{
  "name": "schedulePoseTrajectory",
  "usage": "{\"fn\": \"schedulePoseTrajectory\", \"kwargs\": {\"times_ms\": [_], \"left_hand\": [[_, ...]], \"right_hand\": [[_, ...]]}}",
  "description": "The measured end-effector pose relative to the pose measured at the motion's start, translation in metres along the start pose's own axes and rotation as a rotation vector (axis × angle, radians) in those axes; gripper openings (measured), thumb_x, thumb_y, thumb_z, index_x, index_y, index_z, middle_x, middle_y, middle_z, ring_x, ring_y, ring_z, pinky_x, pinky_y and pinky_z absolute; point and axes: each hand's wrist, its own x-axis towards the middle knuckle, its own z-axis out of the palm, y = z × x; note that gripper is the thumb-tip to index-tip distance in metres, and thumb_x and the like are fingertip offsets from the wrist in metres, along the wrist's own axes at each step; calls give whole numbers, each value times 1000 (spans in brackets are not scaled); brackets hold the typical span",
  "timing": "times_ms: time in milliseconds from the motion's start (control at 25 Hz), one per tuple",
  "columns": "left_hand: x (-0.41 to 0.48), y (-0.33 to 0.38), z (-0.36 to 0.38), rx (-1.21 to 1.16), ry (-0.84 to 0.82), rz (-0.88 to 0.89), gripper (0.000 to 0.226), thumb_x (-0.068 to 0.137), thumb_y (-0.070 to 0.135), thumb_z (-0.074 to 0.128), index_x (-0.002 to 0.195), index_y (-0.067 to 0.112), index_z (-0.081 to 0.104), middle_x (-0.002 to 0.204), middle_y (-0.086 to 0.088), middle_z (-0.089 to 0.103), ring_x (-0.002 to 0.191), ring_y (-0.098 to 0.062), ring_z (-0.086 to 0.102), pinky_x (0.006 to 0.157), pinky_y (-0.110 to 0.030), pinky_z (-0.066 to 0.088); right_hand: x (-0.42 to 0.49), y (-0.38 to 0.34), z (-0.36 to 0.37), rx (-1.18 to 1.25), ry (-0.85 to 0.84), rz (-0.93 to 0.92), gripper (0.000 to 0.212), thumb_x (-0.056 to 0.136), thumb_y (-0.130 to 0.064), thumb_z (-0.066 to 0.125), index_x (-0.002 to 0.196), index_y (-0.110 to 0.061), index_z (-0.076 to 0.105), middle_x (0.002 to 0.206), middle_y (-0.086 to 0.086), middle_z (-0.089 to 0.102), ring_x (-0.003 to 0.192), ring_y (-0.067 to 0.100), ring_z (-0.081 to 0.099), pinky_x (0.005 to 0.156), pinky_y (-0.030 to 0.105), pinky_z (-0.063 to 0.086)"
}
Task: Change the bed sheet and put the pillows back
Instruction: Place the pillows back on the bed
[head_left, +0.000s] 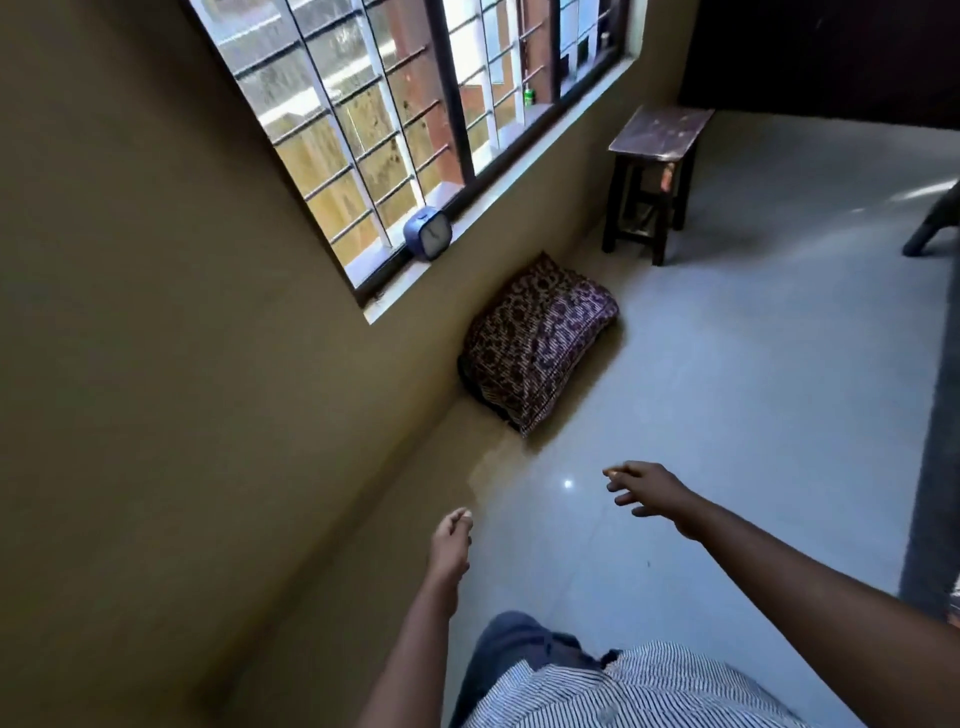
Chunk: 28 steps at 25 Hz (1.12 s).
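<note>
Head view: right hand (652, 491) spread, left hand (451, 540) loosely curled, both empty; pillow (535, 343) against wall (156, 364) ahead, stool (657, 156) beyond.

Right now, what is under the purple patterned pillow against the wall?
A dark edge peeks out beneath the purple patterned pillow, on the grey tiled floor. The pillow covers the rest, so I cannot tell what it is.

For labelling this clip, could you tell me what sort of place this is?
Probably a bedroom in a home: a patterned pillow lies on the floor against the wall, a small clock sits on the barred window's sill, and a wooden stool stands nearby.
</note>
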Motion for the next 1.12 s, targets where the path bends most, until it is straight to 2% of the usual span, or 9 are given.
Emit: {"fn": "schedulePoseTrajectory", "kwargs": {"times_ms": [120, 200, 360, 480, 640, 800, 920, 1000, 1120], "left_hand": [[69, 55, 10, -2, -21, -5, 27, 98, 24, 44, 122, 17, 53, 108, -2, 58, 92, -15, 52, 64, -26, 36], [124, 93, 21, 20, -51, -11, 23, 98, 23, 45, 118, 19, 54, 103, -1, 57, 87, -13, 51, 64, -26, 36], [232, 159, 33, 178, -76, -10, 26, 95, 22, 50, 119, 14, 58, 120, -6, 62, 110, -23, 57, 98, -40, 43], [307, 198, 42, 369, -114, -28, 28, 94, 23, 52, 118, 12, 60, 122, -14, 62, 114, -30, 57, 99, -38, 43], [373, 247, 61, 461, -97, -14, 29, 96, 22, 48, 121, 12, 58, 120, -1, 60, 116, -21, 53, 95, -24, 37], [462, 234, 98, 502, -76, -42, 32, 97, 25, 46, 124, 13, 57, 128, -4, 58, 120, -19, 51, 98, -25, 35], [530, 195, 122, 507, -35, -139, 36, 96, 27, 48, 126, 10, 56, 130, -8, 56, 121, -22, 51, 99, -27, 36], [563, 175, 134, 499, -22, -203, 38, 96, 31, 48, 127, 10, 55, 130, -9, 56, 121, -25, 50, 99, -29, 37], [609, 139, 157, 470, -73, -199, 33, 97, 25, 46, 127, 15, 54, 130, -4, 54, 122, -24, 49, 108, -38, 36]], "right_hand": [[69, -49, -7, 2, 14, 21, 24, 95, -27, 50, 108, -9, 61, 101, 4, 62, 83, 14, 58, 65, 23, 44], [121, -78, -13, 30, 27, 38, 23, 95, -27, 50, 104, -9, 61, 98, 4, 62, 78, 12, 56, 63, 22, 42], [215, -124, -23, 101, 86, 146, 16, 95, -29, 50, 92, -17, 59, 96, 3, 62, 74, 11, 55, 60, 20, 42], [284, -154, -26, 147, 100, 244, 13, 96, -28, 48, 95, -18, 56, 94, 3, 60, 69, 9, 54, 60, 22, 40], [377, -166, -31, 208, 98, 294, 15, 97, -23, 45, 105, -17, 57, 94, 4, 59, 67, 7, 52, 58, 20, 39], [499, -128, -28, 218, 52, 364, 11, 95, -23, 48, 95, -20, 59, 95, 5, 61, 72, 9, 54, 62, 22, 43], [590, -73, -19, 206, 16, 436, 17, 94, -27, 51, 104, -17, 60, 105, 10, 63, 90, 16, 58, 76, 30, 49], [640, -44, -13, 226, 8, 496, 36, 92, -35, 53, 120, -12, 56, 124, 12, 59, 111, 23, 56, 87, 32, 47], [711, 2, 5, 376, 51, 581, 65, 87, -48, 55, 139, -14, 37, 143, 3, 41, 131, 23, 39, 99, 33, 36]]}}
